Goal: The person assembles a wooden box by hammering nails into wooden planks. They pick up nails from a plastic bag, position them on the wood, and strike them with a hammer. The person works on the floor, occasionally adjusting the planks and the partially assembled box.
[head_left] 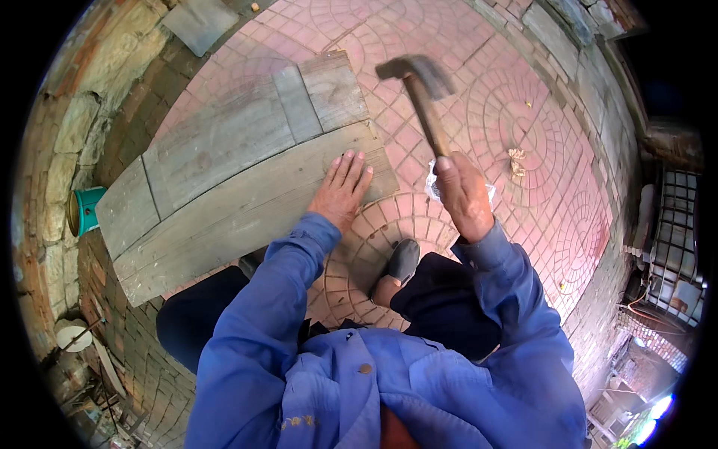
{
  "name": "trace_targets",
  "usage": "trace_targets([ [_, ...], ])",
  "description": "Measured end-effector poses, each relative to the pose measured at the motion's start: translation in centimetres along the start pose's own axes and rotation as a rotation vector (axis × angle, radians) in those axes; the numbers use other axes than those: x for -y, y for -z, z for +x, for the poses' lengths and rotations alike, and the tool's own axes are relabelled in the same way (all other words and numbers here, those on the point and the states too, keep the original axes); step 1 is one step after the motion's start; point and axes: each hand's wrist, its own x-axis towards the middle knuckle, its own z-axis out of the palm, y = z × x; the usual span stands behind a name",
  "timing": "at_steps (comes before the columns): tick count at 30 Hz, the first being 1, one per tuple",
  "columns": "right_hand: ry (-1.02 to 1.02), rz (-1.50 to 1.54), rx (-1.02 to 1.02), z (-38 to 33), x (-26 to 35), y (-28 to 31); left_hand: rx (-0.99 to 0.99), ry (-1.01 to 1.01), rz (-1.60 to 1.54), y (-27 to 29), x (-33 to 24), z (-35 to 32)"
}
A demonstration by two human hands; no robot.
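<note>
My left hand (342, 191) lies flat on a weathered wooden panel (224, 213), fingers stretched out near its right end. The panel is made of several grey-brown boards, with a crosswise strip (298, 103) toward its far right part. In my right hand (465, 198) is a claw hammer (426, 116), gripped by the lower part of its wooden handle. Its metal head is raised to the right of the panel, touching nothing, and looks slightly blurred. Behind my right hand, a clear plastic bag (432, 184) shows in part.
Pink patterned paving (553, 150) spreads around the panel. My grey shoe (404, 262) stands close to its near right corner. A crumpled brown scrap (516, 162) lies to the right. At the left, a green bucket (88, 211) sits by a stone wall (71, 150). A flat slab (199, 24) lies far left.
</note>
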Motion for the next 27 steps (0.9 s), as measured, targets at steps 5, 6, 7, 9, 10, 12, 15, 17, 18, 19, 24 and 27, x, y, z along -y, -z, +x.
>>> trace_targets([
  [5,0.16,0.142,-0.092,-0.3,2.3,0.0,0.035,0.017,0.113,-0.5,-0.1,-0.2],
  [6,0.211,0.142,-0.109,-0.3,1.2,-0.3,0.046,0.013,0.136,-0.6,-0.2,-0.2],
  [7,0.203,0.178,-0.04,-0.6,-0.6,-0.5,0.052,0.007,0.16,-0.7,-0.3,0.1],
  [9,0.116,-0.081,0.022,-0.8,-5.4,-1.6,0.073,-0.004,0.173,-0.6,-0.7,0.5],
  [10,0.156,-0.322,0.027,-0.3,-6.4,-2.0,0.084,0.0,0.181,-0.6,-0.8,0.6],
  [12,-0.092,-0.142,0.092,-0.3,-6.0,-1.7,0.098,-0.012,0.19,-0.5,-1.0,0.6],
  [15,-0.121,-0.001,0.091,-0.2,-2.2,-1.1,0.1,-0.002,0.198,-0.7,-0.9,0.2],
  [17,-0.042,0.055,0.035,-0.2,0.7,-0.6,0.095,0.007,0.204,-0.7,-0.7,0.0],
  [18,0.014,0.136,0.008,-0.4,2.2,-0.2,0.094,0.006,0.202,-0.5,-0.8,-0.1],
  [19,0.059,0.159,-0.001,-0.7,3.3,0.2,0.09,0.005,0.203,-0.5,-0.7,-0.1],
  [24,0.161,-0.072,-0.031,-1.0,-2.7,-0.7,0.074,0.001,0.158,-0.5,-0.9,0.6],
  [27,-0.08,-0.133,0.094,0.4,-5.1,-1.6,0.066,-0.007,0.148,-0.6,-1.1,0.5],
])
